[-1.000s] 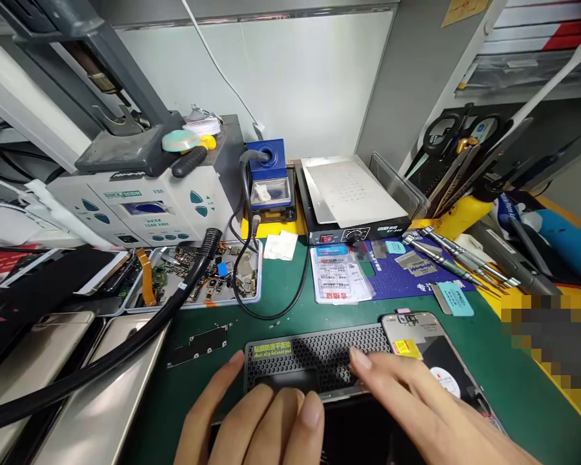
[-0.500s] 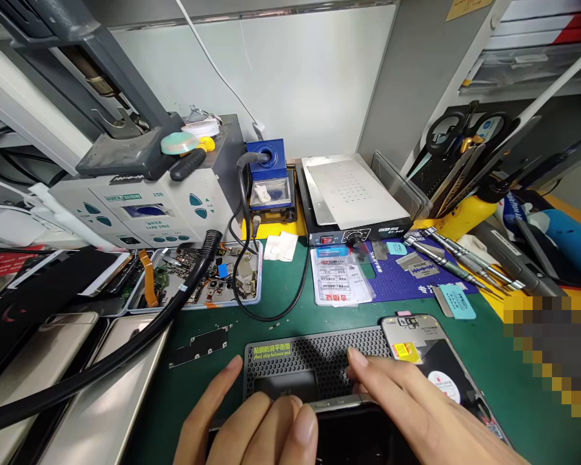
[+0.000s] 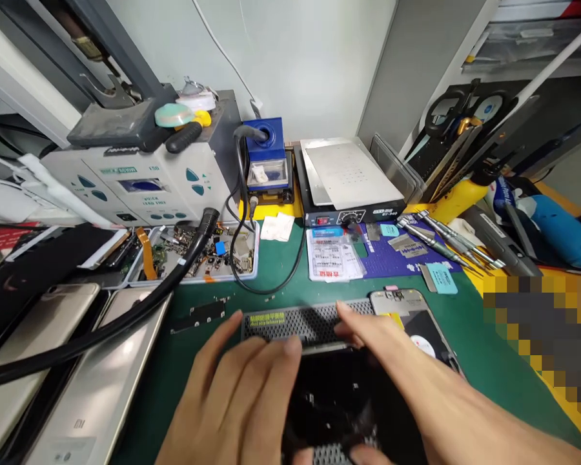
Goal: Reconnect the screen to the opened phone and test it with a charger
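Green mat [image 3: 489, 400] beneath, both hands [image 3: 237, 400] [image 3: 397, 361] hold a black panel [image 3: 339, 394], seemingly crosswise.

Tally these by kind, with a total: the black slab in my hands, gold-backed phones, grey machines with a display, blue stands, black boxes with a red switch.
Black slab between left hand and right hand: 1
Gold-backed phones: 2
Grey machine: 1
Blue stand: 1
Black box: 1
Total: 6
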Available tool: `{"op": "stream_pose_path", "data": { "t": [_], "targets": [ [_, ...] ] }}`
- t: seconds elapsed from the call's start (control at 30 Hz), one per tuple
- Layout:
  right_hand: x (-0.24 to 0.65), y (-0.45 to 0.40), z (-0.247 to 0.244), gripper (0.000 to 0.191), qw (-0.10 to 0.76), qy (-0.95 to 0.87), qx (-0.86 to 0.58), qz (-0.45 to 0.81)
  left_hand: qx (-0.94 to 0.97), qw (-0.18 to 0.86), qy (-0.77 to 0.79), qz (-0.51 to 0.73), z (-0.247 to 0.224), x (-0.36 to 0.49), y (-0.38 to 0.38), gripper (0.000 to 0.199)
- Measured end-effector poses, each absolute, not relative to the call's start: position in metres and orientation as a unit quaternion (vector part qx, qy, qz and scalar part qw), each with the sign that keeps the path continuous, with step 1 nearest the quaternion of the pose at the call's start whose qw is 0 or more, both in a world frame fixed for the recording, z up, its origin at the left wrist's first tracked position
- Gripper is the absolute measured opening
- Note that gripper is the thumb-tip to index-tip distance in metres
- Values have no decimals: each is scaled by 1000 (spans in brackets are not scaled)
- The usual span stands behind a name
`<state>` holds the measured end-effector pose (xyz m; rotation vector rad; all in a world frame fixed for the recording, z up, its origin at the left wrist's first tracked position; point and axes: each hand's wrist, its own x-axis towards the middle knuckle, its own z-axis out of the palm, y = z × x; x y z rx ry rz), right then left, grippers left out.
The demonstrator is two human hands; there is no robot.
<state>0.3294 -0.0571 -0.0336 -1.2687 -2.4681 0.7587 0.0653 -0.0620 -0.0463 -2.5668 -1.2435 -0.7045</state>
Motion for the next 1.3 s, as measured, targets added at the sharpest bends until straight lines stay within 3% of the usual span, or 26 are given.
{"op": "stream_pose_path", "data": {
  "t": [0.17, 0.3, 0.57, 1.3],
  "targets": [
    [321, -50, -19, 106, 115, -842, -433, 302, -875, 24, -438, -208, -34, 70, -67, 78],
    [319, -46, -16, 103, 133, -830, -423, 340, -866, -7, -467, -177, -30, 69, -67, 87],
    [320, -41, -9, 109, 126, -811, -436, 370, -852, -124, -490, -139, -19, 65, -61, 85],
    [311, -40, 2, 90, 95, -840, -434, 312, -879, -114, -455, -83, 1, 12, -65, 74]
  ]
}}
